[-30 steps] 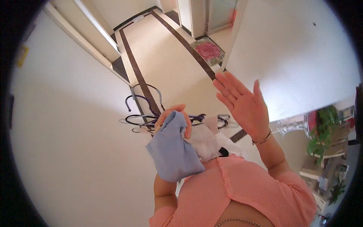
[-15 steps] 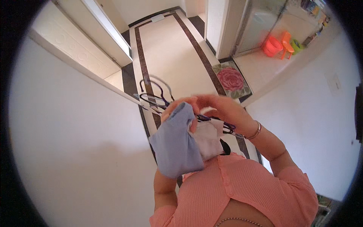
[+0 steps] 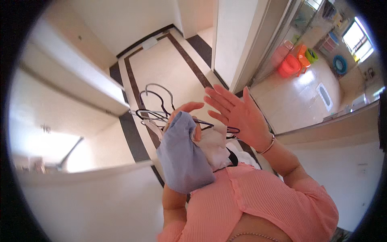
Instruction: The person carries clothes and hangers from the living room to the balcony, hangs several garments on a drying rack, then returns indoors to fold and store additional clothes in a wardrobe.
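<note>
The left hand point(image 3: 186, 117) is held at chest height, its fingers curled narrow around a bundle of thin wire hangers point(image 3: 155, 105), dark and metallic, whose rounded hooks stand up and away from the body over the floor point(image 3: 169, 68). Over the same hand hangs a soft blue-grey cloth point(image 3: 183, 157), matte and lightly creased, falling in a loose rounded fold down along the forearm; the thumb and forefinger show above its upper edge. Just beside it, toward the body's middle, lies crumpled white cloth point(image 3: 215, 147), thinner in look, with a dark edge at its lower side; it touches the blue-grey cloth. The right hand point(image 3: 238, 115) is raised next to the bundle, palm flat, fingers spread wide and holding nothing; the hanger wires pass close behind its palm, and contact cannot be told. A slim metal bangle point(image 3: 268, 146) circles that wrist. The person wears a ribbed salmon-pink top point(image 3: 258, 197). The floor is pale glossy tile with dark brown border strips. Through a doorway to the right stand bright orange and pink plastic tubs point(image 3: 291, 64).
</note>
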Demonstrator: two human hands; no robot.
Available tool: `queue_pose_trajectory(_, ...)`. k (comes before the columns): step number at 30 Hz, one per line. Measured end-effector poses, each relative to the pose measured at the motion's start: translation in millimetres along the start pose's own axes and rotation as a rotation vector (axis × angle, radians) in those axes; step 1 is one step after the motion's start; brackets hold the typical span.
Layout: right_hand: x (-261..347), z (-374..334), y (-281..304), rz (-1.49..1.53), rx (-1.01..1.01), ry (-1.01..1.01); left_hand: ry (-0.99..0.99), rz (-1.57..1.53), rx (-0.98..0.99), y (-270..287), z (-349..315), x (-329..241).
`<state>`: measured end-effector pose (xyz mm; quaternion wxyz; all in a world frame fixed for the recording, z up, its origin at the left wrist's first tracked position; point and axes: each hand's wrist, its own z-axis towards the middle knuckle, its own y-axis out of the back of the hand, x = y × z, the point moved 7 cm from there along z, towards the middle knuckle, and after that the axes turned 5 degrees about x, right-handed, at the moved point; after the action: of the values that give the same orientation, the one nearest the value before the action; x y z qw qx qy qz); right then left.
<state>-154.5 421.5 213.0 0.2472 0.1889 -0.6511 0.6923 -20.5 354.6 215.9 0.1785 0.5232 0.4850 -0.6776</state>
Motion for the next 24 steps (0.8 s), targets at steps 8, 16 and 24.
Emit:
queue_pose_trajectory(8,48,208,82,0.067,-0.044,0.029,0.009,0.170,0.165,31,255,1)
queue_pose_trajectory(16,128,449,136,0.004,-0.052,0.107,0.052,-0.039,0.041,70,488,-20)
queue_pose_trajectory(24,187,642,215,-0.023,-0.068,0.149,0.106,-0.131,0.324,76,724,-11)
